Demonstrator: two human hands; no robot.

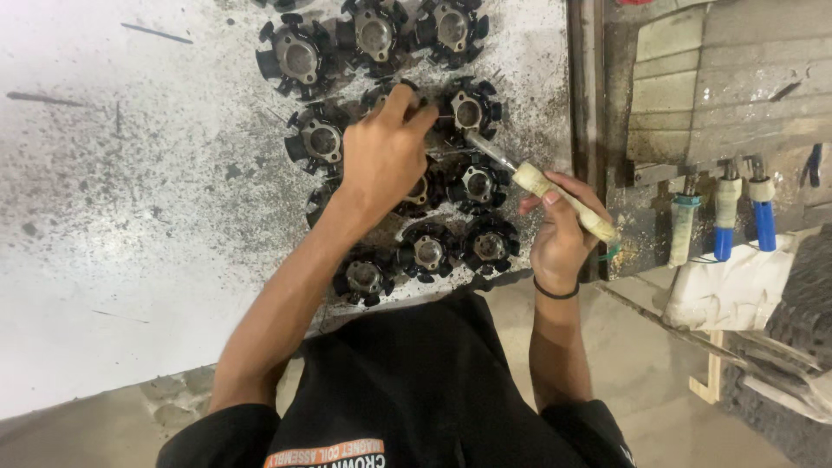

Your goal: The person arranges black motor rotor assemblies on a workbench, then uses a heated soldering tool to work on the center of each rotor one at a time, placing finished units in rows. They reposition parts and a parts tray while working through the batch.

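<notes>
1. Gripping a tool (563,201) with a pale wrapped handle, the right hand (559,243) is closing its grip around that handle; the metal tip is pointing up and left toward the black stator cores (468,108).
2. Left hand (381,156) is resting on the cluster, its fingertips (400,97) pressing on 1 core (381,94) in the second row; its grip is narrow, and whether it is holding that core cannot be told.
3. About 12 black cores with grey metal centres are lying close together, many touching, on the speckled white table (130,217).
4. Beyond the table's right edge, 3 more tools (724,217) with blue and pale handles are hanging side by side against a worn wall.
5. A white cloth bundle (737,286) is lying just below those tools.
</notes>
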